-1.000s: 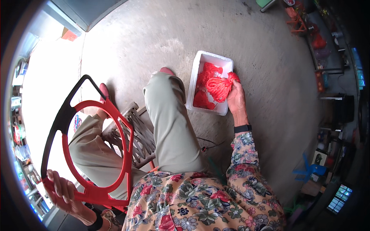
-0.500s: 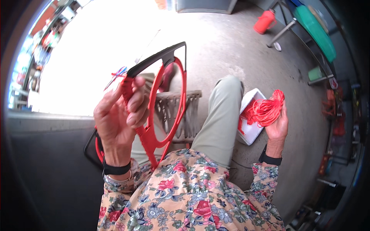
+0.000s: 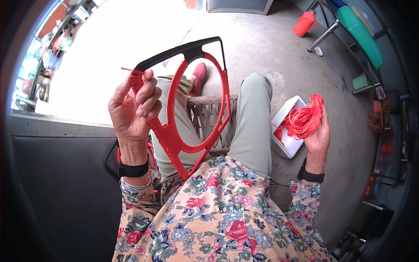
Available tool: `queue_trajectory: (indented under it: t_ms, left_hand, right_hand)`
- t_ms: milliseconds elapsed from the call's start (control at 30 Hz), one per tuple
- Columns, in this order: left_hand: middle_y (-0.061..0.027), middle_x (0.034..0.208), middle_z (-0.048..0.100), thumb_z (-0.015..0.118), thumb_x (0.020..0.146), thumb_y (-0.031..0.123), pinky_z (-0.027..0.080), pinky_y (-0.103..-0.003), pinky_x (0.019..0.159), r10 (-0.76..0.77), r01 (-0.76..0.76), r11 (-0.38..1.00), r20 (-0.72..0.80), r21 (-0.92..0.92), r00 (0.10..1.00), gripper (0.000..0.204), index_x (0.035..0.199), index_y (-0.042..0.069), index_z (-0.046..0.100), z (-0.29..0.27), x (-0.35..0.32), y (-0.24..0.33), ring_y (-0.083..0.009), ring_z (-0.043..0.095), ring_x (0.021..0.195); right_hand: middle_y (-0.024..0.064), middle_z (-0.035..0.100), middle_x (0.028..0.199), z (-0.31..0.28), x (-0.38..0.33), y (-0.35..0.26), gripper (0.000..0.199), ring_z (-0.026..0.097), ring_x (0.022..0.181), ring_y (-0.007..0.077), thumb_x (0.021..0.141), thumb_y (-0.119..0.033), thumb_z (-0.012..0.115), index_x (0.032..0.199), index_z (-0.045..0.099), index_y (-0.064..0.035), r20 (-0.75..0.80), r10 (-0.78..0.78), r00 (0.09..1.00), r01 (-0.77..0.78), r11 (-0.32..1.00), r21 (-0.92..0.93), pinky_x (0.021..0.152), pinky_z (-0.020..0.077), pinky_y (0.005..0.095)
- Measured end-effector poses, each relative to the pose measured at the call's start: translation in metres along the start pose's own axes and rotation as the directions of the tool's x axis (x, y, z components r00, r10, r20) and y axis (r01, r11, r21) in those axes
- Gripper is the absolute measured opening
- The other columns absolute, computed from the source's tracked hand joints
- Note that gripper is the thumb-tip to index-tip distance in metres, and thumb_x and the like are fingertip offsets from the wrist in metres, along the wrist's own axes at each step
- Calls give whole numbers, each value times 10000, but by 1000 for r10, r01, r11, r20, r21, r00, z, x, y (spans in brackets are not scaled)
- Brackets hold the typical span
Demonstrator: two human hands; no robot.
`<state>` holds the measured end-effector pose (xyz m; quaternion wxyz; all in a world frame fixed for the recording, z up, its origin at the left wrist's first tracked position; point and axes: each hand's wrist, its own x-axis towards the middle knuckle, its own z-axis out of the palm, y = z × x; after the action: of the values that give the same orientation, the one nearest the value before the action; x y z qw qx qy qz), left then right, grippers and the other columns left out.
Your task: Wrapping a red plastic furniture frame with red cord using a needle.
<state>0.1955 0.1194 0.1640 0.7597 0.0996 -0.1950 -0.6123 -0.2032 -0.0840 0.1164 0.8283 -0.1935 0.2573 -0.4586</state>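
Note:
In my left hand (image 3: 135,102) I grip a red-and-black frame (image 3: 173,131) by its cord-wrapped corner, fingers curled around it. The frame has a large round red ring, a black bar along its top and a point that rests against my lap. Red cord is wound tightly along its lower left side, and a short cord end sticks out above my fingers. My right hand (image 3: 321,133) cups a loose bundle of red cord (image 3: 304,122). The bundle is over the edge of a white box (image 3: 290,148), which holds more red cord and sits by my right knee.
A wooden stool with a woven seat (image 3: 211,120) stands between my knees. Another red-and-black frame (image 3: 111,161) is partly visible behind my left wrist. At the far right are a red thermos (image 3: 304,24) and a metal-legged rack (image 3: 323,37) with a green board.
The frame shows more face-on now and sits slightly higher and further right. What looked like small scissors beside my left hand are out of sight. The cord bundle stays in my right hand.

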Motion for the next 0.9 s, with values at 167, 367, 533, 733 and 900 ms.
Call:
queue_trajectory:
  t_ms: [167,367,533,733,900]
  left_hand:
    - [-58,748,421,398,978,239,307,-258,433,-30,29,999,-32,-29,999,392,1157,-107,436,-28,7,-10,-117,388,503]
    - [-30,777,410,373,1011,234,319,-250,490,-90,91,996,-63,10,994,342,1199,-48,418,-36,-3,11,-97,348,557]
    - [-32,747,395,393,1007,236,273,-258,468,-129,133,991,-101,28,986,406,1242,-94,410,-54,9,6,-105,317,506]
    - [-36,763,404,442,978,186,268,-255,454,-113,122,991,-160,46,981,406,1259,-106,407,-53,9,9,-98,317,485]
    - [-21,723,403,443,989,197,249,-236,422,-21,43,997,-301,64,954,370,1234,-80,420,-47,4,19,-83,299,459]
  right_hand:
    - [103,607,1113,-34,-14,-18,370,573,1042,219,995,-282,442,1259,496,-29,-6,-83,997,83,995,-51,969,447,419]
    - [89,634,1043,-109,-15,-62,319,581,1034,217,969,-289,501,1177,558,-54,-94,-253,963,247,966,-75,958,451,407]
    - [107,598,1101,-119,-46,-97,369,578,1032,245,961,-345,506,1203,538,-68,-296,-494,818,447,868,-214,918,481,458]
    - [91,587,1114,-198,-39,-77,390,562,1057,237,963,-365,484,1226,531,-81,-409,-505,760,427,862,-272,945,466,465]
    - [92,601,1114,-247,-16,-29,329,569,1047,233,948,-308,498,1174,560,-77,-627,-408,663,436,892,-119,954,458,468]
